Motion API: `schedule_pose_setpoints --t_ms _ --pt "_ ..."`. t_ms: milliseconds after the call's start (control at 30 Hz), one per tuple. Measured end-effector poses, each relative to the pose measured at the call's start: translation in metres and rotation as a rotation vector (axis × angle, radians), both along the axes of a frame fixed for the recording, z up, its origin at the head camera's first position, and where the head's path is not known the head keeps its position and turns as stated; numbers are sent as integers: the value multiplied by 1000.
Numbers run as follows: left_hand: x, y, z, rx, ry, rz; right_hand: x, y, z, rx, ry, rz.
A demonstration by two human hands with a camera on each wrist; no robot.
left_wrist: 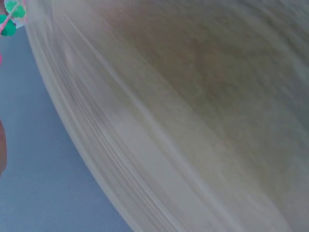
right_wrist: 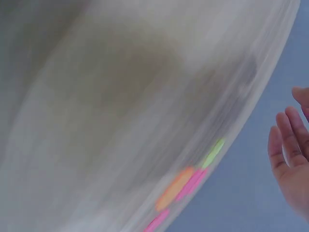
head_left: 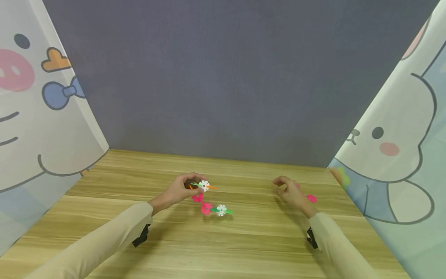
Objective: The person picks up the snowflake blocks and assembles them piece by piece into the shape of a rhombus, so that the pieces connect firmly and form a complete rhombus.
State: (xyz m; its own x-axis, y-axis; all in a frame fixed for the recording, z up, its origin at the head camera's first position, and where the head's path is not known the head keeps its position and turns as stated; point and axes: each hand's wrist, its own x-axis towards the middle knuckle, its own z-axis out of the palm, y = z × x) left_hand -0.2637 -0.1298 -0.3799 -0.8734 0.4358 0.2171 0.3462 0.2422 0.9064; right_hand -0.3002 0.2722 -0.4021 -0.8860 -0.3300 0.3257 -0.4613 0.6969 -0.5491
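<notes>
A chain of joined notched discs hangs from the left hand (head_left: 181, 190), whose thumb and fingers pinch its upper end in the head view. A white disc (head_left: 204, 186) with green and orange ones edge-on is at the thumb; pink discs (head_left: 206, 208) and another white disc (head_left: 221, 210) with green pieces trail down to the right. In the left wrist view green discs (left_wrist: 8, 25) show at the corner. The right hand (head_left: 292, 193) is raised with loosely bent fingers and nothing between them; in the right wrist view this hand (right_wrist: 294, 150) is empty too.
Pink discs (head_left: 311, 198) lie on the wooden table (head_left: 223, 248) just beyond the right hand. The right wrist view shows orange (right_wrist: 175, 188), pink and light green pieces. A dark panel (head_left: 223, 77) stands behind the table, with cartoon-printed sheets at both sides.
</notes>
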Motion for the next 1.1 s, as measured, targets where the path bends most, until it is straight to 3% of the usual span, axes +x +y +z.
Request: schedule_pose_setpoints --t_ms 333,700,833,1100 --pt "0 -2 -1 -1 10 15 -11 33 0 143 -27 -20" --pt "1 -2 0 -3 -8 5 -16 51 -6 201 -64 -2" --pt "1 -3 -1 -10 -5 -4 -16 53 -8 221 -41 4" --pt "0 -3 -1 -15 3 2 -13 52 -6 220 -81 -17"
